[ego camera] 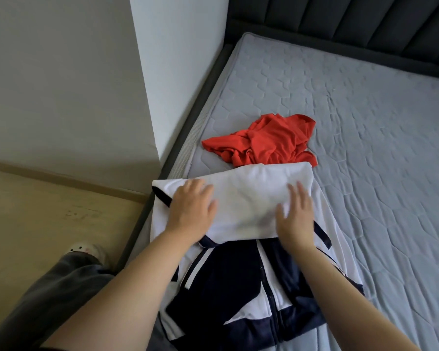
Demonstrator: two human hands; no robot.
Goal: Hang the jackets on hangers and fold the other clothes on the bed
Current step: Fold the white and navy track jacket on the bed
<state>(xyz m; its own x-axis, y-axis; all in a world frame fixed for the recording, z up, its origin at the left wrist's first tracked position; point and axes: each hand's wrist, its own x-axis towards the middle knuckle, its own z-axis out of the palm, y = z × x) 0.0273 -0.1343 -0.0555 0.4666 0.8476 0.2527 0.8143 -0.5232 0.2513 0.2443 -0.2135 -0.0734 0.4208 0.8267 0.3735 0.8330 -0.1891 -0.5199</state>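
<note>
A white and navy zip-up garment (pixel 241 282) lies on the grey mattress (pixel 365 160) near its left edge, its white upper part folded down over the navy part. My left hand (pixel 192 207) rests flat on the left of the white fold, fingers straight. My right hand (pixel 297 216) lies flat on the right of the fold, fingers spread. A crumpled red garment (pixel 266 140) lies just beyond the white fold, touching it.
A dark padded headboard (pixel 365 24) runs along the far side. A white wall corner (pixel 162 84) stands left of the bed. Below it is wooden floor (pixel 36 219), with my grey trouser leg and slippered foot (pixel 86 249).
</note>
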